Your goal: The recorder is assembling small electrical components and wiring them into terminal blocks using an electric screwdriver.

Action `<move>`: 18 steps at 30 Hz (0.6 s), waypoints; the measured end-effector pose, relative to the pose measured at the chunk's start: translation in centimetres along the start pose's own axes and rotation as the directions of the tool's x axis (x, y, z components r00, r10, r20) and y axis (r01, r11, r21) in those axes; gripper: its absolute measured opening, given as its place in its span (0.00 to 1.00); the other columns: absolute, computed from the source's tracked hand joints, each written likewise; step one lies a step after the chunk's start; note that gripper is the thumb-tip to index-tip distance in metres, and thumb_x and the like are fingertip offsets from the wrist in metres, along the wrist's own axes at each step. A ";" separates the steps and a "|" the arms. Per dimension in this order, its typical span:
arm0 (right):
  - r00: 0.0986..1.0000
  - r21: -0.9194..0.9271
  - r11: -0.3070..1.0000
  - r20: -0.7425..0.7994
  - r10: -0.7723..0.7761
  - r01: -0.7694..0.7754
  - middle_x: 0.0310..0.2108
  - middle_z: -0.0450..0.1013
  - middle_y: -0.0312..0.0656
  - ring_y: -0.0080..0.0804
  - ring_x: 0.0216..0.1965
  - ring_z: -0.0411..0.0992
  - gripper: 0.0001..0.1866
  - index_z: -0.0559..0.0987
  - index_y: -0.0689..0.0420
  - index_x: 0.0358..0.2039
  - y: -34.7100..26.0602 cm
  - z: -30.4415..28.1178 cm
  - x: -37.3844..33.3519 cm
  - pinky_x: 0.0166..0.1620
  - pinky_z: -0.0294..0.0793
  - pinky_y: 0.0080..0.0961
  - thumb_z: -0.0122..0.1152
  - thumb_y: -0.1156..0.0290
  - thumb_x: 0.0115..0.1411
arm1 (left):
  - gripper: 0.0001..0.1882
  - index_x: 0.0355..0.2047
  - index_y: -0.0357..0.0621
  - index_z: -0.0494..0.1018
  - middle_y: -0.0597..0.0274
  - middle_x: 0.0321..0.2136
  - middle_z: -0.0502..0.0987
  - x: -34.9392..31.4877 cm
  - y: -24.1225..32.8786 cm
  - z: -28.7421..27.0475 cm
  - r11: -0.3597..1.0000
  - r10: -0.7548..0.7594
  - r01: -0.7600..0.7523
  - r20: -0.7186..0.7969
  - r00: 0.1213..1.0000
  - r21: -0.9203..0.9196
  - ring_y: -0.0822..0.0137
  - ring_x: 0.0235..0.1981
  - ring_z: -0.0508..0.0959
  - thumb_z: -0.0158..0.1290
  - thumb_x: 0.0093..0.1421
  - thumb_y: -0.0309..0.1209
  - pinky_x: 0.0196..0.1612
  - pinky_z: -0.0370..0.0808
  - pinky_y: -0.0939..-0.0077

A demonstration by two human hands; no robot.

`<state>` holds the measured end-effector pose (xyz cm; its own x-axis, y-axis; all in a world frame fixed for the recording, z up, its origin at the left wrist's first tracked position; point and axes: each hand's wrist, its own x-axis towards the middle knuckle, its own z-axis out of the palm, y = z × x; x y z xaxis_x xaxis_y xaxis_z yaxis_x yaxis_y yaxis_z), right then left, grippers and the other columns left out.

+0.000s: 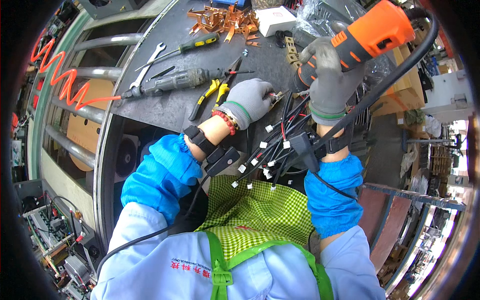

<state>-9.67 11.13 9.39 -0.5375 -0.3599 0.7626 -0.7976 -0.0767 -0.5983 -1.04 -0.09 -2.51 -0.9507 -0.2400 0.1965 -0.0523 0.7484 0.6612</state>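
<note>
My right hand [327, 75], in a grey glove, grips an orange and black electric screwdriver [360, 42] held tilted, its tip pointing down-left toward a small metal part [278, 97]. My left hand [247, 100], also gloved, presses on that part at the bench edge. A bundle of black and red wires with white connectors [272, 150] hangs from there down toward my green checked apron. The screwdriver's black cable [395, 75] loops past my right wrist.
On the dark bench [165, 107] lie yellow-handled pliers [210, 95], a grey pneumatic tool [175, 80] on an orange coiled hose [65, 85], a screwdriver [195, 45], a wrench [147, 65], several copper pieces [225, 20] and a white box [275, 20].
</note>
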 end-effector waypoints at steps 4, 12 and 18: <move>0.975 0.269 0.940 -0.004 0.220 -0.211 0.18 0.73 0.35 0.21 0.21 0.71 0.05 0.75 0.60 0.24 -0.8 0.1 -0.1 0.25 0.71 0.21 0.62 0.74 0.52 | 0.10 0.31 0.42 0.78 0.48 0.29 0.77 -0.1 0.4 -0.3 0.999 -0.037 0.037 0.022 0.999 -0.002 0.48 0.34 0.77 0.52 0.56 0.35 0.38 0.73 0.58; 0.946 0.450 0.885 -0.218 0.238 -0.119 0.28 0.71 0.45 0.36 0.30 0.72 0.28 0.73 0.61 0.34 -4.5 -6.1 -0.3 0.37 0.71 0.32 0.56 0.47 0.46 | 0.15 0.34 0.39 0.77 0.43 0.30 0.78 -0.8 3.2 -0.2 0.986 -0.157 0.160 0.063 0.986 -0.053 0.45 0.35 0.78 0.51 0.56 0.39 0.40 0.74 0.58; 0.971 0.528 0.849 -0.195 0.136 -0.013 0.29 0.71 0.46 0.36 0.28 0.72 0.26 0.72 0.62 0.37 -5.2 -9.6 -3.3 0.37 0.73 0.36 0.56 0.49 0.53 | 0.21 0.43 0.39 0.75 0.45 0.36 0.79 3.8 -1.4 -8.2 0.998 -0.043 0.042 0.004 0.999 0.035 0.49 0.40 0.79 0.52 0.56 0.42 0.46 0.74 0.63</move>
<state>-6.33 21.63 12.36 -0.6836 -0.1791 0.7075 -0.5259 -0.5513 -0.6477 -2.05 -7.10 3.30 -0.9487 -0.2693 0.1655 -0.1032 0.7589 0.6430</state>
